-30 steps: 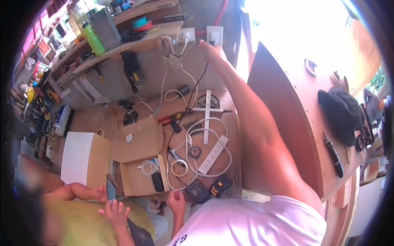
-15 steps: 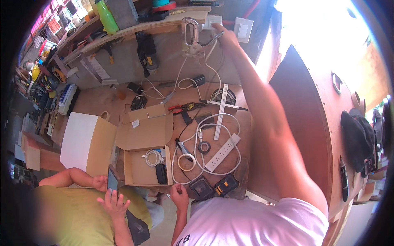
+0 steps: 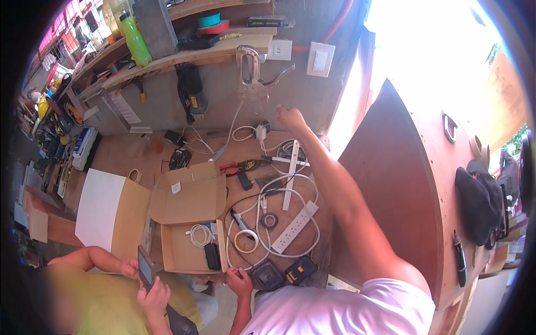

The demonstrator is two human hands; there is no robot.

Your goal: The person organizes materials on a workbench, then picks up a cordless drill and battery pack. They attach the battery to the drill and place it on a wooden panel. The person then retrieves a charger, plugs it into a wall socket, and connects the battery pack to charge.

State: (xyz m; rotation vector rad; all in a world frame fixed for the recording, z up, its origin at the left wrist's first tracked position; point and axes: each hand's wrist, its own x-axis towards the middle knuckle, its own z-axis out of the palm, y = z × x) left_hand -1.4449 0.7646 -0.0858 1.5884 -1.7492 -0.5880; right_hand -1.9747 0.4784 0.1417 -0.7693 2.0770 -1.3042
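My right hand (image 3: 291, 118) is raised in front of the grey wall, below the wall outlet (image 3: 278, 50). Its fingers are loosely bent and apart, with nothing visible between them. A white plug (image 3: 261, 132) on a white cord lies at the back of the table, left of that hand. My left hand (image 3: 239, 281) is closed at the table's front edge, beside a black battery charger (image 3: 266, 274); what its fingers hold, if anything, is too small to make out. A white power strip (image 3: 295, 228) lies amid its looped cord.
An open cardboard box (image 3: 184, 262) holds a coiled white cable and a black case. A staple gun (image 3: 248, 70) hangs from the shelf. Tape rolls, pliers (image 3: 243, 166) and a yellow-black battery (image 3: 301, 270) lie on the table. At left, another person (image 3: 111, 296) holds a phone (image 3: 146, 268).
My right hand has come down from the wall outlet. The white cord that rose to the outlet has dropped, its plug now on the table. The other person's hand has closed around the phone.
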